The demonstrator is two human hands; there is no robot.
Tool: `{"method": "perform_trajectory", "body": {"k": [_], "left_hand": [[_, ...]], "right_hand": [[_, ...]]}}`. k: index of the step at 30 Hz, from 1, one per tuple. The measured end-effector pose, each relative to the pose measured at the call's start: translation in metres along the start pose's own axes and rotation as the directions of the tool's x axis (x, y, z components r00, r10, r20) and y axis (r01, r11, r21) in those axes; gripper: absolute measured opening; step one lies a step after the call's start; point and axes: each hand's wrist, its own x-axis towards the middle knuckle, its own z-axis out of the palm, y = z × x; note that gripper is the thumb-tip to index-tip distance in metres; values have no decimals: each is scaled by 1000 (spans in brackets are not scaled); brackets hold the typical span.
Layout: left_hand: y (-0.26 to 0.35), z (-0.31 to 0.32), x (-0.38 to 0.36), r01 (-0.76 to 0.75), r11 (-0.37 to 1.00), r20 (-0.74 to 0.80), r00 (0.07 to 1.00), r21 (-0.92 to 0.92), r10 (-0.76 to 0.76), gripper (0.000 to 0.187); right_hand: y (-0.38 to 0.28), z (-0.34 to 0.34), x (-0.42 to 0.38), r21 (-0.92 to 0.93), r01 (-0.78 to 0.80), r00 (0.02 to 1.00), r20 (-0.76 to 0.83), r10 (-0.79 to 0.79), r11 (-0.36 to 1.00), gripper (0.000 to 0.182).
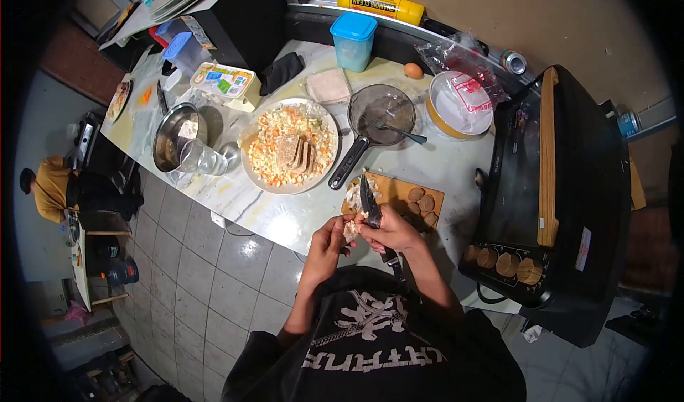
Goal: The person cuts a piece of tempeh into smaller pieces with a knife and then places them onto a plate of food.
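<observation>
My left hand (330, 239), fingers pinched together, grips a small pale, pinkish-white piece of food (349, 230), whose kind I cannot make out. Close beside it, my right hand (390, 231) is closed on a knife (370, 201) with a dark blade pointing away from me. Its thumb and fingertips are near the pale piece. Just beyond both hands lies a wooden cutting board (394, 187). White scraps (353, 197) are on the board's left part, and several brown round slices (425, 203) sit on its right.
Left of the board stands a plate (272, 181) of chopped white and orange food with brown slices on top. A frying pan (381, 110) holds a fork. A black oven (584, 188) borders the right side; a metal bowl (165, 142) and glass (199, 156) stand left. Another person (60, 188) is far left.
</observation>
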Motion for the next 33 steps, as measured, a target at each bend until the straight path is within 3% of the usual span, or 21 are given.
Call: {"method": "perform_trajectory", "body": {"k": [4,12,16,27,31,33], "left_hand": [[2,0,-1,13,999,-20,1000,36,-13,41],[0,-7,-1,82,982,48,996,-169,-74,41],[5,-5,-2,73,978,10,997,-197,-72,42],[-1,-12,-5,99,953,82,994,-286,-79,41],[4,-16,-5,114,964,106,990,-242,-91,42],[7,-17,-6,115,964,85,992,-241,-97,41]], "right_hand": [[-4,1,-2,20,3,1000,10,-3,1000,12],[-10,-4,-7,118,-14,998,55,7,993,12],[-15,-2,-8,138,-4,998,61,-4,990,10],[-19,0,-3,133,48,998,-48,-42,990,10],[-25,1,-4,158,49,996,-81,-37,986,9],[-28,1,-2,38,40,993,-114,-35,998,9]]}}
